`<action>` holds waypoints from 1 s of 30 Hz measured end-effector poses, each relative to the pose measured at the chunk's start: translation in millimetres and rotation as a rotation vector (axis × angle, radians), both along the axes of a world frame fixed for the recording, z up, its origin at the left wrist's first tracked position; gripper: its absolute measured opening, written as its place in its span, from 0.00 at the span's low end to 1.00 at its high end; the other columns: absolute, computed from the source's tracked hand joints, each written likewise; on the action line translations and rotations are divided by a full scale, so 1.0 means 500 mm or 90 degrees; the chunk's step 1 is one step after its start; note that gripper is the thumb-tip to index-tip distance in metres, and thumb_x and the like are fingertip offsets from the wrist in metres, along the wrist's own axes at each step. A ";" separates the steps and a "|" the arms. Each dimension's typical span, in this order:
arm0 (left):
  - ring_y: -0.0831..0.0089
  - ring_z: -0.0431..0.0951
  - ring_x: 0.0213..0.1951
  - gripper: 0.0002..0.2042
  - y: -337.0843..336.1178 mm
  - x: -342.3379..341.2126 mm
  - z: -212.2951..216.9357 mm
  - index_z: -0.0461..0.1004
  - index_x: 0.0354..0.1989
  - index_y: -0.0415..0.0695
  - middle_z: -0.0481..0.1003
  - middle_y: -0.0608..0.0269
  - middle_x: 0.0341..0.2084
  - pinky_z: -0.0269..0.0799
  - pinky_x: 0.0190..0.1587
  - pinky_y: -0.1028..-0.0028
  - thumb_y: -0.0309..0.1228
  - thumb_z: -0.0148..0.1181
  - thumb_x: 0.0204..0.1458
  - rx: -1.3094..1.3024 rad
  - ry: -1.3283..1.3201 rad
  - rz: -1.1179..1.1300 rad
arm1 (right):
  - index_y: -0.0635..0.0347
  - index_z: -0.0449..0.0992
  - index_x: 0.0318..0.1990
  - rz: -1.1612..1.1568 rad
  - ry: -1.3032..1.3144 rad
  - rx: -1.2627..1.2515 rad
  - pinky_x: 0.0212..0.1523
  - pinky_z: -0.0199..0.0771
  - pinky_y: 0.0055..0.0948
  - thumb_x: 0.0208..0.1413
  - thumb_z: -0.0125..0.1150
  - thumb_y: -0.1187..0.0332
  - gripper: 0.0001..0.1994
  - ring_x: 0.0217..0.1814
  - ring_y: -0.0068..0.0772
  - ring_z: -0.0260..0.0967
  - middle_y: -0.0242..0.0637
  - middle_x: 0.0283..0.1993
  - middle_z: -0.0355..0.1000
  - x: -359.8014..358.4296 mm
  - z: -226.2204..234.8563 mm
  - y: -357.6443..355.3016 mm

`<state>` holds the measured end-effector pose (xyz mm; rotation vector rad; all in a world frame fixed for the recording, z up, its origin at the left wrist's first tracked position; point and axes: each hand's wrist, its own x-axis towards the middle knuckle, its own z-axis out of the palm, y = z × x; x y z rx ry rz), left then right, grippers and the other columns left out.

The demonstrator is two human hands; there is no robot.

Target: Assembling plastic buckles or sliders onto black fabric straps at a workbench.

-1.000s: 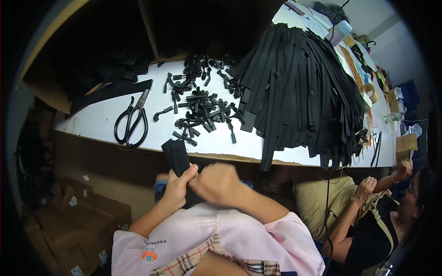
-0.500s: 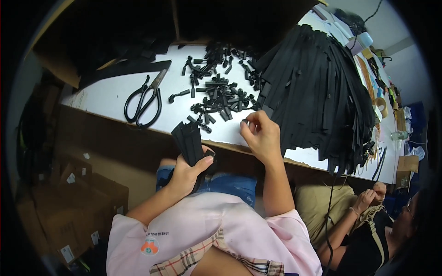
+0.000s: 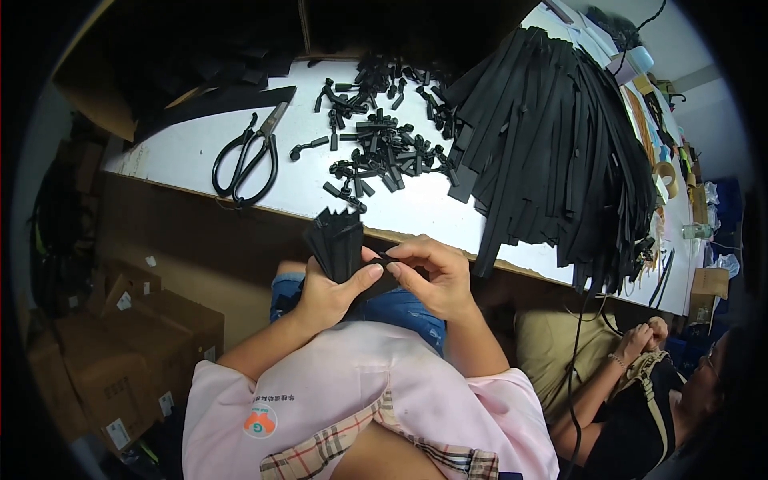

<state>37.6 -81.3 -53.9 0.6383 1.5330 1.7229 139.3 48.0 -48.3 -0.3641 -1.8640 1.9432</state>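
My left hand (image 3: 326, 296) is closed round a bundle of black zipper strips (image 3: 336, 244), whose ends fan out above the fist. Beside it, at the left thumb, the fingers of my right hand (image 3: 436, 276) pinch a small black zipper slider, mostly hidden by the fingertips. The two hands meet just in front of the table edge, over my lap. Behind them a loose heap of black zipper sliders with pull tabs (image 3: 388, 152) lies on the white table (image 3: 296, 180).
Black-handled scissors (image 3: 246, 164) lie left of the heap. A large pile of black strips (image 3: 552, 160) covers the table's right side, some hanging over the edge. Cardboard boxes (image 3: 120, 360) stand on the floor at left. Another person (image 3: 632, 400) sits at right.
My right hand has come down and left from the table edge beside the slider heap to meet my left hand. The left hand still grips the bundle.
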 end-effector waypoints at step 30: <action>0.79 0.68 0.23 0.10 0.014 -0.017 0.016 0.68 0.35 0.34 0.70 0.63 0.24 0.65 0.27 0.81 0.22 0.53 0.42 0.041 -0.275 -0.075 | 0.61 0.66 0.23 0.107 -0.035 -0.630 0.13 0.43 0.13 0.46 0.50 0.77 0.03 0.13 0.10 0.45 0.25 0.17 0.58 0.010 -0.011 -0.024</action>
